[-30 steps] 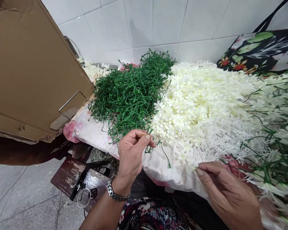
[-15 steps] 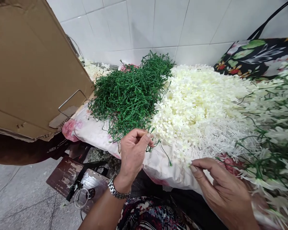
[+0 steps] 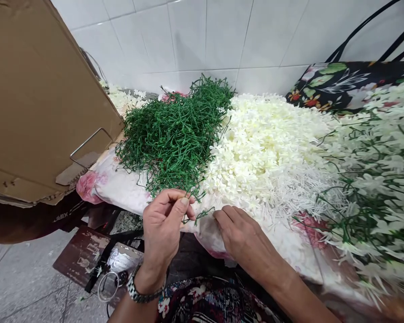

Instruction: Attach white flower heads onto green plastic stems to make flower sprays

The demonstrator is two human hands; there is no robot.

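My left hand (image 3: 164, 224) pinches a thin green plastic flower stem (image 3: 202, 216) with several branches, between thumb and fingers. One branch of it reaches across to my right hand (image 3: 245, 235), whose fingertips are closed at its end. Whether a small white blossom is also between those fingers is hidden. Just beyond my left hand lies a tangled heap of green stems (image 3: 175, 130). A large pile of loose white artificial blossoms (image 3: 265, 134) spreads behind my right hand, with thin white stalk pieces (image 3: 292, 193) at its near side.
Flowered cloth (image 3: 128, 186) covers the work surface. Finished-looking white flower sprays (image 3: 373, 193) heap up on the right. A cardboard box (image 3: 43, 98) stands at the left, and a black floral bag (image 3: 346, 87) leans on the tiled wall. A dark red stool-like board (image 3: 79, 251) is low on the left.
My right hand has moved left from the blossoms' near edge to the end of the stem. My left hand still holds the stem, slightly lower and to the left in view.
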